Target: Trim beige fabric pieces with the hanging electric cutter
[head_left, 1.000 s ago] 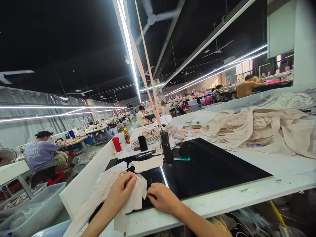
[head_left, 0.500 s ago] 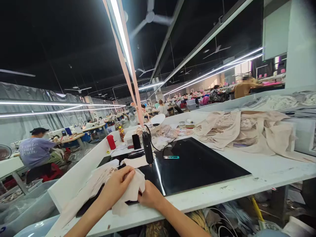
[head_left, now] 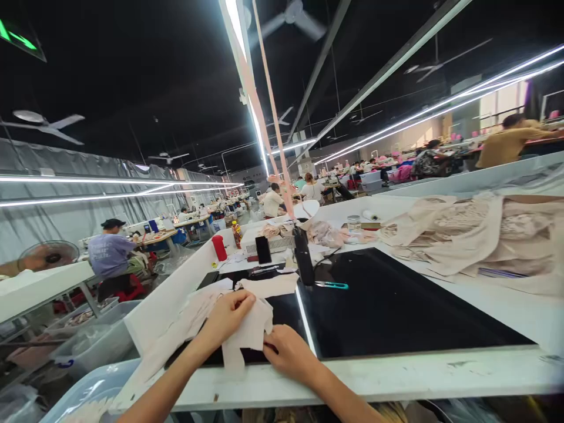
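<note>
A pale beige fabric piece [head_left: 256,328] hangs between my two hands over the near left of a glossy black board [head_left: 396,311]. My left hand [head_left: 232,314] is closed, pinching its upper edge. At its lower right edge, my right hand [head_left: 284,351] is also closed on it. More beige fabric pieces [head_left: 185,320] lie stacked beside my left forearm. Past my hands, a black handheld tool [head_left: 303,255] hangs upright from a pink strap [head_left: 282,147]. Turquoise thread snips [head_left: 332,285] lie on the board to the right of it.
A large heap of beige fabric [head_left: 467,235] covers the table's right side. At the back stand a red container [head_left: 219,248], a dark phone [head_left: 263,250] and a glass jar [head_left: 353,222]. A blue plastic tub [head_left: 94,385] is below left. A co-worker in purple [head_left: 110,249] sits further left.
The view has turned left, so the scene sits further right. Both hands keep their hold on the fabric piece, which now hangs flatter between them.
</note>
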Available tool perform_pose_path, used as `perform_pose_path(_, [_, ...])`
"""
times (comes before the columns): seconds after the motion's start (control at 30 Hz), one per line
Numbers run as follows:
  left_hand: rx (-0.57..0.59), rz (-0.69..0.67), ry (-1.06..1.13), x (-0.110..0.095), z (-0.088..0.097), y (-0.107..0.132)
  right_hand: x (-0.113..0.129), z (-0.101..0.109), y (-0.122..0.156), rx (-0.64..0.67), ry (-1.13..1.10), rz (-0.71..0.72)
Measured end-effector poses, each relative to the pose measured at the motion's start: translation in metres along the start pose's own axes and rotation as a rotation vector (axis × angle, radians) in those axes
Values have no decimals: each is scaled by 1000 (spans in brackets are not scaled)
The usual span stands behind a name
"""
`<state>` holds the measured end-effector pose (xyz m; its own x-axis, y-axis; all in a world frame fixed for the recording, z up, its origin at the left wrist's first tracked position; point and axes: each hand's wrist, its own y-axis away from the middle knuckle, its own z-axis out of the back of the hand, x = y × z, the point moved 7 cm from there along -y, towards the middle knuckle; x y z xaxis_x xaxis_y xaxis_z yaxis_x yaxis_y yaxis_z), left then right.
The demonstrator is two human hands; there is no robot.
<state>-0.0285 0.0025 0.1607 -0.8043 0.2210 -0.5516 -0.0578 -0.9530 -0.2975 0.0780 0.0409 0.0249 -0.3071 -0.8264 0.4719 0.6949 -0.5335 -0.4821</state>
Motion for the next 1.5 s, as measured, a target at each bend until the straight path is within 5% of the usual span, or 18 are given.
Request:
perform_pose_path(0.23, [27,61,108,36,-5,-3,-7,8,5,-63,-260,-31])
perform_pose_path(0.47, [120,130,293,71,-20,0,-50,10,2,-108,-642,-297])
perform_pose_path(0.67, [217,118,361,83,-41,-1,-24,4,-16,-81,-793,-350])
perform_pose_path(0.87, [304,91,369,90,-55,-2,-7,13,-21,-17,-666,-396])
perform_pose_path(1.23, [414,211,555,109,-73,-1,-64,60,-7,-151,-460,-608])
perform_pose_path(1.5, [416,210,584,101,-75,7,-22,22,-10,30,-681,-581])
